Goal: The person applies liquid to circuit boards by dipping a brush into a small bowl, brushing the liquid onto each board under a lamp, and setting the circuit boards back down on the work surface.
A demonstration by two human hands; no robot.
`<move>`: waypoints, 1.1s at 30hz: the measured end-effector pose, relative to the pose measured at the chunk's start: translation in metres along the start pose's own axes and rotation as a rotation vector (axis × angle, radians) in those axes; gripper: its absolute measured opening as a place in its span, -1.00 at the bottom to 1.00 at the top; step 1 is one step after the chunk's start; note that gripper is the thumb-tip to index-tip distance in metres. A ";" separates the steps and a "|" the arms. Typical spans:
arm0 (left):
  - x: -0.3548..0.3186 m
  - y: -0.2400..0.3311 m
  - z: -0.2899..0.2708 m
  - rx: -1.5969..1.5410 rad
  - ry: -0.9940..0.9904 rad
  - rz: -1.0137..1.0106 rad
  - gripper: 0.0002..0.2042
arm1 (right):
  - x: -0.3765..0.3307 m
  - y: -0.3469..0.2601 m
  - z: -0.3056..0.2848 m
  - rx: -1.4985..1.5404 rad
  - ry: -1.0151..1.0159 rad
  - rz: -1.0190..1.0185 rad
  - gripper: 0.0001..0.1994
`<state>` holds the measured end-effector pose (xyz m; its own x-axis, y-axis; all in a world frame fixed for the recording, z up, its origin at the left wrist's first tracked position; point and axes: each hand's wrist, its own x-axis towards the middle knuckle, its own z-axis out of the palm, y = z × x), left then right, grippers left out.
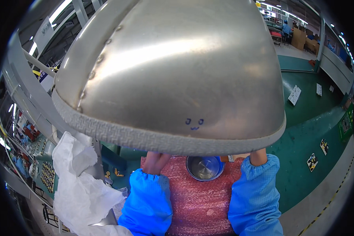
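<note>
A large metal hood point(173, 78) with a grey padded rim hangs over the work spot and covers most of both hands. My left hand point(156, 162) reaches under its rim, showing only the wrist and back of the hand; its fingers are hidden. On the other side my right hand point(259, 157) also goes under the rim, with little more than the wrist visible. Between them a round bowl point(205, 168) with a blue rim and shiny inside stands on pink bubble wrap point(198, 200). Beside the bowl, toward my right hand, lies part of a brown piece with a metal band point(227, 158); whether I hold it is hidden.
Crumpled white sheeting point(80, 185) hangs at the left. The green bench point(303, 157) continues right, carrying small circuit boards point(312, 162) and white pieces point(294, 94). Small yellowish parts point(117, 172) lie left of my arm. A seated person point(286, 28) is far off.
</note>
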<state>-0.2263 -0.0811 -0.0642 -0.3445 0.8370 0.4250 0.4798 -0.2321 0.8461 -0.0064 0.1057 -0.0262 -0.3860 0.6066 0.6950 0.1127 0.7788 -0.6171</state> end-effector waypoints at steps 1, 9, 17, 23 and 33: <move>0.000 -0.002 0.001 -0.006 0.007 0.007 -0.68 | 0.000 0.002 -0.002 -0.004 0.006 0.003 -0.66; 0.076 -0.093 0.009 -1.241 0.239 -0.387 -0.56 | 0.007 0.006 0.007 0.024 0.027 0.005 -0.65; 0.073 -0.080 0.002 -0.270 0.186 -0.566 -0.67 | 0.021 -0.025 -0.029 0.152 0.136 0.062 -0.69; 0.103 -0.136 -0.080 0.533 0.131 -0.552 -0.60 | 0.029 -0.030 -0.040 0.133 0.198 -0.083 -0.80; 0.110 -0.179 -0.097 1.306 0.117 -0.838 -0.46 | 0.034 -0.013 -0.028 0.243 0.142 -0.067 -0.82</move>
<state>-0.4283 0.0048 -0.1382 -0.8928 0.4457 0.0655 0.4476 0.8941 0.0157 0.0044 0.1207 0.0155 -0.2512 0.5847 0.7714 -0.1382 0.7671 -0.6265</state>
